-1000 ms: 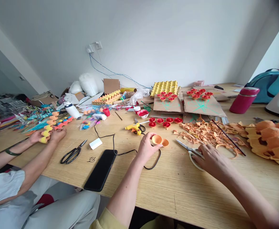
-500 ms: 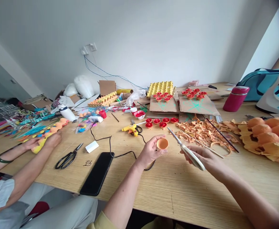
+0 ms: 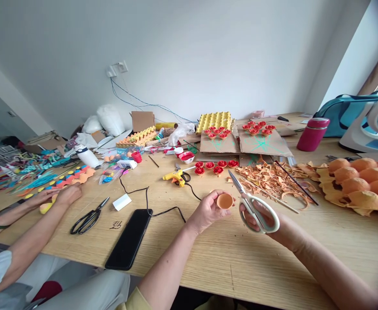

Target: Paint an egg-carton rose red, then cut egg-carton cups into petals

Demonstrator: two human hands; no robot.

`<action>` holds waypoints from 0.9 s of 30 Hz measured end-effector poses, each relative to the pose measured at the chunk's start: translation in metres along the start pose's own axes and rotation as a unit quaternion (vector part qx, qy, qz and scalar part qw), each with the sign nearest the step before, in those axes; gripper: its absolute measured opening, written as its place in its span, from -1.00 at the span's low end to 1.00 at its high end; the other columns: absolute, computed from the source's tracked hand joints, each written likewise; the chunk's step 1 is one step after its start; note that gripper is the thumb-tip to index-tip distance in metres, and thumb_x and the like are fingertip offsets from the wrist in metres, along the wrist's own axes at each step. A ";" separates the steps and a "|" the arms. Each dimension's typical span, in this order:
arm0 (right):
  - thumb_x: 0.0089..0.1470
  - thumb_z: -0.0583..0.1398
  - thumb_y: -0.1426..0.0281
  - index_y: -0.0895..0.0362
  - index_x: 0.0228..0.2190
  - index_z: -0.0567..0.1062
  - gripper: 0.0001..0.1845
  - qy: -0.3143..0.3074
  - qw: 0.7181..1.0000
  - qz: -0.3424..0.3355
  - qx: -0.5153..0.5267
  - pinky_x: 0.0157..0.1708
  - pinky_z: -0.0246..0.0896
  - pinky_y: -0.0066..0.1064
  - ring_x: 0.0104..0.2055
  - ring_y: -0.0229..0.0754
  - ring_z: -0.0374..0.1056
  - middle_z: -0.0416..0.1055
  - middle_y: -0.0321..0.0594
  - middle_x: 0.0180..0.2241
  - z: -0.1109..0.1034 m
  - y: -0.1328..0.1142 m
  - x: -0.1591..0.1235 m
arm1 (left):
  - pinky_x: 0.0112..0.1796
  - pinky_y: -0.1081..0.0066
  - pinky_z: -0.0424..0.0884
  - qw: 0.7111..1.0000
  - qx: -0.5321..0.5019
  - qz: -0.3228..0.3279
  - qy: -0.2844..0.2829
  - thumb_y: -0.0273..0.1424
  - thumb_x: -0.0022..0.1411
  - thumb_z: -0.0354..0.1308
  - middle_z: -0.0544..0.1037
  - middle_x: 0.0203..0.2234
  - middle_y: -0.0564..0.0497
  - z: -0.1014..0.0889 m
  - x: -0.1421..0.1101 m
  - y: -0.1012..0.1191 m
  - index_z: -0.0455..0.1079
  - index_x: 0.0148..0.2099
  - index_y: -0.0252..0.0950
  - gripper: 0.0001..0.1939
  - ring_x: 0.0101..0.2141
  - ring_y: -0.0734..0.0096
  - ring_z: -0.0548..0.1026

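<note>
My left hand (image 3: 209, 212) pinches a small orange egg carton cup (image 3: 225, 201), its round opening turned toward me. Just right of it, my right hand (image 3: 268, 217) holds a pair of scissors (image 3: 253, 209) with pale handles, fingers through or around the loops. The blades point up and away, beyond the cup and not touching it. Behind the scissors lies a heap of orange carton scraps (image 3: 268, 178). Red painted carton flowers (image 3: 218, 171) stand on the table past my left hand. A yellow glue gun (image 3: 176, 177) lies to their left.
A black phone (image 3: 129, 239) and black-handled scissors (image 3: 90, 217) lie left of my arm. Orange egg trays (image 3: 358, 185) sit at right. Cardboard pieces (image 3: 261, 142) bear red flowers. At left, a co-worker's hands (image 3: 57, 199) handle a yellow carton piece. A black cable (image 3: 166, 209) crosses the table.
The scissors have turned in my right hand, so both handle loops now face me. My left hand and the cup have come slightly right, closer to them. The view has shifted a little.
</note>
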State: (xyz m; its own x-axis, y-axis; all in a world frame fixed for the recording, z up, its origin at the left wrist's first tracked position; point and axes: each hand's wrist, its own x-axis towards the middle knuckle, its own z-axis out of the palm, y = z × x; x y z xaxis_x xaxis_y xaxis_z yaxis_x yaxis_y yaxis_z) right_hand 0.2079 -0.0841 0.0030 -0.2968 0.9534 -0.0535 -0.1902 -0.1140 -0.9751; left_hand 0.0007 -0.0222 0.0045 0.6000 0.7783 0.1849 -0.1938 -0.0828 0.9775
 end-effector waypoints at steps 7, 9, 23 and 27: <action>0.11 0.20 0.12 0.07 -0.43 0.29 -0.68 0.111 0.905 -0.084 -0.403 -0.45 0.03 -0.39 -0.45 -0.24 0.14 0.23 -0.35 -0.49 -0.001 -0.007 -0.007 | -0.13 0.39 0.43 0.963 0.234 0.070 0.117 -0.42 0.04 0.36 0.54 -0.09 -0.07 -0.003 0.003 -0.013 0.36 0.02 -0.27 -0.52 -0.15 0.29 0.51; 0.13 0.19 0.17 0.06 -0.46 0.23 -0.70 0.121 0.857 -0.108 -0.489 -0.44 0.04 -0.38 -0.46 -0.24 0.16 0.25 -0.35 -0.50 -0.003 -0.002 -0.006 | -0.15 0.39 0.44 0.958 0.242 0.076 0.131 -0.41 0.05 0.36 0.55 -0.13 -0.07 -0.004 0.003 -0.014 0.36 0.02 -0.27 -0.53 -0.18 0.30 0.52; 0.16 0.16 0.26 0.08 -0.27 0.35 -0.84 0.126 0.734 -0.178 -0.643 -0.27 0.12 -0.27 -0.30 -0.10 0.34 0.41 -0.21 -0.35 -0.008 0.010 -0.002 | -0.17 0.40 0.45 0.944 0.258 0.119 0.167 -0.37 0.06 0.37 0.55 -0.15 -0.06 0.000 0.001 -0.009 0.34 -0.01 -0.27 -0.55 -0.20 0.31 0.52; 0.17 0.15 0.25 0.07 -0.21 0.36 -0.81 0.128 0.727 -0.185 -0.648 -0.24 0.12 -0.25 -0.26 -0.08 0.34 0.42 -0.21 -0.30 -0.006 0.014 -0.001 | -0.21 0.42 0.41 0.937 0.278 0.128 0.168 -0.33 0.03 0.40 0.53 -0.21 -0.02 0.003 0.000 -0.007 0.31 -0.06 -0.26 -0.54 -0.26 0.36 0.49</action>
State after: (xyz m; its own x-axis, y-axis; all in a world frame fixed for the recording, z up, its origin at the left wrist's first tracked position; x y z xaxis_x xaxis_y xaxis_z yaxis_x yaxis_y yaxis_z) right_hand 0.2109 -0.0848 -0.0117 -0.2340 0.8915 0.3879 0.8790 0.3644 -0.3074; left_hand 0.0043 -0.0230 -0.0020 0.2920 0.8327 0.4704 0.1931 -0.5330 0.8238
